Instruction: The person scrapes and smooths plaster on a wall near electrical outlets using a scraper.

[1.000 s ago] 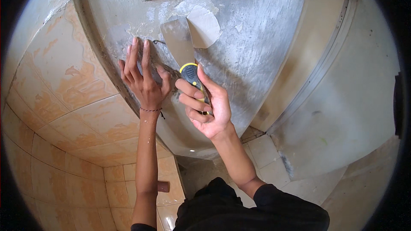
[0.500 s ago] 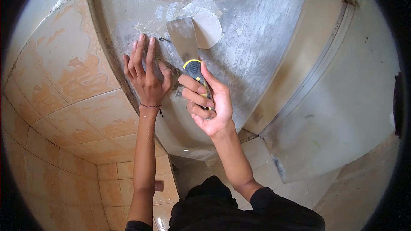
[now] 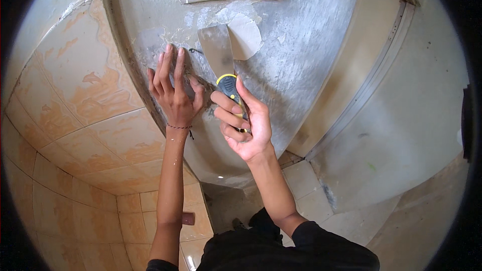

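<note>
With right hand [image 3: 251, 129], clamping black-and-yellow-handled putty knife [image 3: 228, 84]; with spread left hand [image 3: 175, 95], touching grey wall [image 3: 311, 35] left of putty knife.

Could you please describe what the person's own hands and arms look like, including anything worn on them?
The left hand and right hand are ungloved, and both forearms are bare. A thin, dark cord bracelet with loose ends circles the left wrist; none shows on the right. A few small pale specks dot the left forearm. The right sleeve and left sleeve are black and short.
</note>
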Demonstrator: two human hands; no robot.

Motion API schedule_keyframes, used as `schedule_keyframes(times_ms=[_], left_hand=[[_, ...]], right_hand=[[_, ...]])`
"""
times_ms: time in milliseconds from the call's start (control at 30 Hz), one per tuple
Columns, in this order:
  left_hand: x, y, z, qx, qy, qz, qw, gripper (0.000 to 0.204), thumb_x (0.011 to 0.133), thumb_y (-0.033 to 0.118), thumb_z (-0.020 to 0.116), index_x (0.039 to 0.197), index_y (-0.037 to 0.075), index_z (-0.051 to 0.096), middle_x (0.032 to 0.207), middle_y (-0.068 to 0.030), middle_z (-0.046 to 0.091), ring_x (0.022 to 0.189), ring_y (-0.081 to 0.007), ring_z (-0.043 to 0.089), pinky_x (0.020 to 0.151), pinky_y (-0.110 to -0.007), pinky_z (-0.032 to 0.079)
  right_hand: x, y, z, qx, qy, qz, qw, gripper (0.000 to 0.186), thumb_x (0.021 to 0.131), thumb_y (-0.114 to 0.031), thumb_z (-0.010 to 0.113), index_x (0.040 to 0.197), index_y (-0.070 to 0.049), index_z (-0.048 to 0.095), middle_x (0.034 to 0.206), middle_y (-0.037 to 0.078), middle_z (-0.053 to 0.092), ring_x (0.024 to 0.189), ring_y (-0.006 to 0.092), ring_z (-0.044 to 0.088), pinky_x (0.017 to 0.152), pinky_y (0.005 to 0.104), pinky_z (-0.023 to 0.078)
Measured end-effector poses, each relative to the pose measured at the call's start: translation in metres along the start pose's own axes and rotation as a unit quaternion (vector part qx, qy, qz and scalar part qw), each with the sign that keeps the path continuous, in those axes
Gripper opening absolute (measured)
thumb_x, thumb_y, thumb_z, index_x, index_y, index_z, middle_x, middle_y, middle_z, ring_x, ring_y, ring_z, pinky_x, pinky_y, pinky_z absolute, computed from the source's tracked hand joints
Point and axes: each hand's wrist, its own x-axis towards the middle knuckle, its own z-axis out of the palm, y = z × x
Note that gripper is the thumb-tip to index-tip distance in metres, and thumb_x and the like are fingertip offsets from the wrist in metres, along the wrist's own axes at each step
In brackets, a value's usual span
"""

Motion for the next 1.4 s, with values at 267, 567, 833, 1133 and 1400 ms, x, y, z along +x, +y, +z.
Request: schedule_keyframes(times_ms=[267,567,833,1133,1400], left_hand=[[0.002,-0.002,-0.002,0.018,0.001,0.003,1.000,0.064,0.081,0.019,0.057,0.144,0.013,0.054,0.151,-0.0093,0.049,0.141,-0.0254,0.043,0.120,-0.047,0.021],[0.001,-0.004,-0.005,0.029,-0.005,-0.002,1.000,0.062,0.081,0.019,0.055,0.143,0.011,0.056,0.151,-0.0113,0.049,0.141,-0.0278,0.043,0.120,-0.048,0.023],[-0.001,0.001,-0.001,0.027,-0.007,-0.008,1.000,0.058,0.084,0.023,0.053,0.141,0.010,0.058,0.149,-0.0117,0.051,0.140,-0.0276,0.044,0.120,-0.048,0.023],[0.000,-0.002,-0.002,0.016,-0.002,-0.023,1.000,0.057,0.083,0.026,0.052,0.138,0.011,0.061,0.147,-0.0109,0.054,0.137,-0.0267,0.048,0.120,-0.046,0.024],[-0.001,0.000,-0.002,-0.003,0.000,-0.042,0.999,0.054,0.086,0.029,0.048,0.135,0.013,0.065,0.144,-0.0087,0.057,0.136,-0.0239,0.050,0.120,-0.044,0.024]], right_hand=[[0.000,-0.004,0.000,-0.063,0.006,0.013,0.998,0.030,0.109,-0.040,0.044,0.095,-0.014,0.046,0.072,-0.004,0.033,0.048,0.0019,0.025,0.030,0.0163,0.015],[-0.002,-0.004,0.004,-0.080,0.006,0.028,0.996,0.029,0.109,-0.039,0.042,0.136,-0.030,0.048,0.073,-0.004,0.035,0.048,0.0024,0.027,0.033,0.0155,0.016],[-0.004,-0.011,0.002,-0.085,0.030,0.029,0.996,0.025,0.109,-0.040,0.041,0.123,-0.020,0.045,0.072,-0.002,0.035,0.046,0.0031,0.026,0.031,0.0168,0.016],[-0.003,-0.006,0.004,-0.006,0.043,0.022,0.999,0.035,0.110,-0.039,0.039,0.099,-0.006,0.045,0.072,0.001,0.036,0.044,0.0042,0.027,0.029,0.0177,0.017],[0.001,0.005,0.003,0.058,0.011,-0.007,0.998,0.038,0.111,-0.037,0.037,0.097,-0.002,0.043,0.073,0.003,0.036,0.044,0.0054,0.028,0.027,0.0182,0.019]])
